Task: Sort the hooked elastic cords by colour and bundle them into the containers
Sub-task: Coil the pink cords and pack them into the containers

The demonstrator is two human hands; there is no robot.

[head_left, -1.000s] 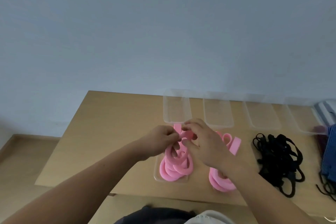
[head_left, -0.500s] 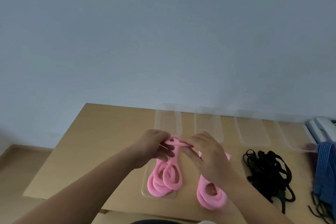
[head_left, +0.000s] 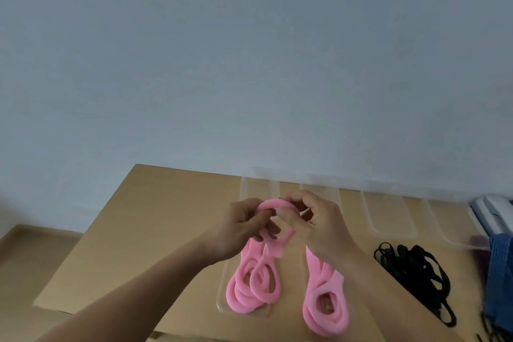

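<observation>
Both hands hold one pink elastic cord [head_left: 273, 205] above the table. My left hand [head_left: 244, 226] pinches its left part and my right hand [head_left: 316, 223] grips its right part, so the cord arches between them. Its loops hang down into a clear container [head_left: 222, 304] that holds more coiled pink cord [head_left: 249, 289]. A second coil of pink cord [head_left: 324, 305] lies to the right, partly under my right forearm. The cord's hooks are hidden.
Several empty clear containers [head_left: 388, 214] stand in a row at the back of the wooden table [head_left: 155, 219]. A tangle of black cords [head_left: 416, 269] lies at the right. Blue fabric [head_left: 499, 272] and a white object [head_left: 491, 211] sit at the far right edge.
The camera has tilted up, so the table sits lower in view. Both hands lifted the pink cord and spread slightly apart, drawing it into an arch.
</observation>
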